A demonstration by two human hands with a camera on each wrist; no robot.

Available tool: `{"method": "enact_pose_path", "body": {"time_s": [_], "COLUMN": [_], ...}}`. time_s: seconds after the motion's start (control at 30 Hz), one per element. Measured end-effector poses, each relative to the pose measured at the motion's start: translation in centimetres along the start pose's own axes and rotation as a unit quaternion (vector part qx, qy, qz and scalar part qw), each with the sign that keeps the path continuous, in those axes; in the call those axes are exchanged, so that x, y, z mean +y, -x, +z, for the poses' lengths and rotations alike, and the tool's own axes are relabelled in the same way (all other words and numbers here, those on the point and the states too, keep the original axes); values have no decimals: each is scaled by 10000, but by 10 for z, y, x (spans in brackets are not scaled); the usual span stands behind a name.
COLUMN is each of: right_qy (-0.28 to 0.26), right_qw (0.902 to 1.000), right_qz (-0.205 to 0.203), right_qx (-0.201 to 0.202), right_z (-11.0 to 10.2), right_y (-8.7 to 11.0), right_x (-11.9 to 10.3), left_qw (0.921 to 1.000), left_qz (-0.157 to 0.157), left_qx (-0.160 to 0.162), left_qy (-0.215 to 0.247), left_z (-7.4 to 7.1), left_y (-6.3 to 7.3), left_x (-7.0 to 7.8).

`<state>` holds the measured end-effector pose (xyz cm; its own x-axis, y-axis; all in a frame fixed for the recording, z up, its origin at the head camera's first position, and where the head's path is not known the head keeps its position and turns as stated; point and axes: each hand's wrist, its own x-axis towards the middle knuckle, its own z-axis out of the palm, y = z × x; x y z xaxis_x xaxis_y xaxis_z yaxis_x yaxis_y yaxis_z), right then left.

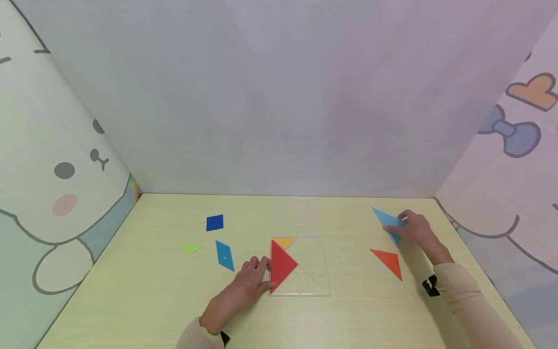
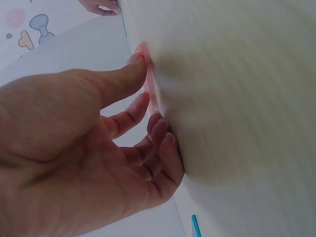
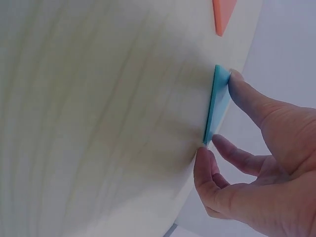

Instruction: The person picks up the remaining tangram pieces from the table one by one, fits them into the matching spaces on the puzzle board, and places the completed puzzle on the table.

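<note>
Currently the red triangle (image 1: 281,265) and blue triangle (image 1: 385,217) sit pinched in left and right hands (image 1: 250,282) (image 1: 417,229), respectively.

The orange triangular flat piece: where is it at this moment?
In the head view, the orange triangular flat piece lies on the right side of the pale table, just below the light blue triangular flat piece in the right hand.

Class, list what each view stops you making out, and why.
Head: part of the blue triangle, behind the right hand.
Head: fine lines on the tray, too faint to trace.
Left wrist: part of the parallelogram, cut off by the bottom edge.
Right wrist: part of the orange triangle, cut off by the top edge.
</note>
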<state>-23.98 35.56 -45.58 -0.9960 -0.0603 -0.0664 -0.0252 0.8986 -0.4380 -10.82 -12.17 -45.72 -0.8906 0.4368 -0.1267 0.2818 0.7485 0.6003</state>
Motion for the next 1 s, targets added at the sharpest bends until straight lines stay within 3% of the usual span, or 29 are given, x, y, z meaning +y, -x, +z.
{"method": "enact_pose_path", "body": {"time_s": [0.6,1.0], "right_qy": [-679,-742], "right_qw": [9962,9922], "right_qz": [-167,-525], "right_qx": [520,858], "right_z": [6,1], "right_y": [2,6], "right_x": [13,13], "left_qw": [9999,9999], "left_qz": [-61,-80], "left_qx": [-106,-95], "left_qy": [69,66], "left_z": [1,0], "left_y": [-1,-3], "left_x": [-1,-1]}}
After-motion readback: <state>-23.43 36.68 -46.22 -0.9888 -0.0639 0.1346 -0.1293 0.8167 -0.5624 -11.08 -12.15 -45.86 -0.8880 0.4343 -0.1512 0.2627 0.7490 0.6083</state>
